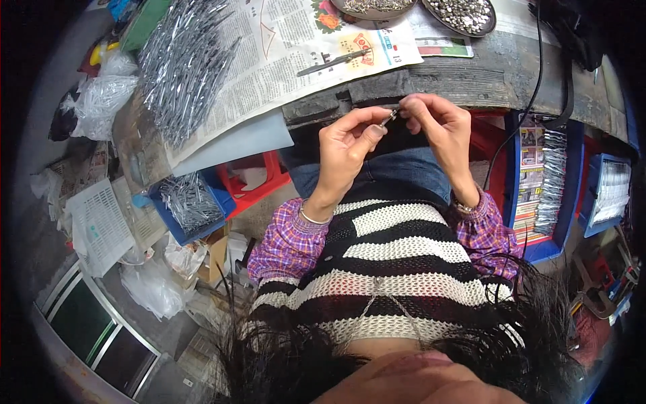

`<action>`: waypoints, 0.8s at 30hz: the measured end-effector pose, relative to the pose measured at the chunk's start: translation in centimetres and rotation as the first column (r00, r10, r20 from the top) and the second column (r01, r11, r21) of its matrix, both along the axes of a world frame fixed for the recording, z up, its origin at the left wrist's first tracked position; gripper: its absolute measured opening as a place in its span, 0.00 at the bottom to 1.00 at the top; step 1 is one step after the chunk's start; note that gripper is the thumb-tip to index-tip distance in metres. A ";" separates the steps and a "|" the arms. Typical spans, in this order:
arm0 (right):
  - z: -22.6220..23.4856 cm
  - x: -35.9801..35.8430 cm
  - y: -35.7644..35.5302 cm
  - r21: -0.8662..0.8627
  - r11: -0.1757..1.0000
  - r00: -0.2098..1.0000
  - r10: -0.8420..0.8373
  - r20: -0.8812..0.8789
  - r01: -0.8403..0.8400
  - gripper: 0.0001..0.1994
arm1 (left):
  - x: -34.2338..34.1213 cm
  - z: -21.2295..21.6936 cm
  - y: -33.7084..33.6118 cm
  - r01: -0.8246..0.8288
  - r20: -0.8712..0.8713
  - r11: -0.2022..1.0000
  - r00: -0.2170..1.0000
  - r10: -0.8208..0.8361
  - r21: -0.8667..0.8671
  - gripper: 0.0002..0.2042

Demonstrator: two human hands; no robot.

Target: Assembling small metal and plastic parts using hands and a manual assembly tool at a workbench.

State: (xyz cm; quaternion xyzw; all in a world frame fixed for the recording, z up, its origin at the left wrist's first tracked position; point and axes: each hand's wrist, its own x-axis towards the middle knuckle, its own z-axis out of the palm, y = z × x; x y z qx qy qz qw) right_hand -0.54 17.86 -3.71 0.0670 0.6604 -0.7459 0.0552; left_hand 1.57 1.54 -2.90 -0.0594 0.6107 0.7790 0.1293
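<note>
Just beyond the bench's near edge, my left hand (348,149) pinches a small shiny metal piece (390,118) between thumb and fingertips. My right hand (439,128) meets it at the piece's far end, thumb and fingers closed together. What the right fingertips grip is too small and hidden to make out. On the newspaper (252,77) past my hands lies a thin dark metal tool (334,62). A big heap of long, slim silver metal parts (185,71) covers the newspaper's left side.
Two shallow dishes of tiny metal parts (464,15) stand at the back. A blue bin (185,229) of silver pieces sits lower left by a red stool (259,185). On the right are a blue tray (544,250) with rowed silver parts, a smaller tray (609,195) and a hanging black cable (540,64).
</note>
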 end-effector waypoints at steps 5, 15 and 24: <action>0.4 0.3 -0.6 0.057 0.995 0.996 0.085 -0.025 -0.084 0.06 | 0.1 0.0 0.2 -0.016 0.011 1.000 1.000 0.016 0.014 0.10; 0.7 0.3 0.1 0.355 0.934 0.954 0.144 -0.264 -0.042 0.05 | 0.0 -0.2 0.4 -0.011 -0.046 1.000 0.999 0.010 -0.020 0.09; 0.8 0.4 -0.7 -0.013 0.974 0.972 0.226 0.069 -0.226 0.06 | 0.2 0.8 -1.4 -0.012 -0.045 0.999 0.999 0.014 0.035 0.11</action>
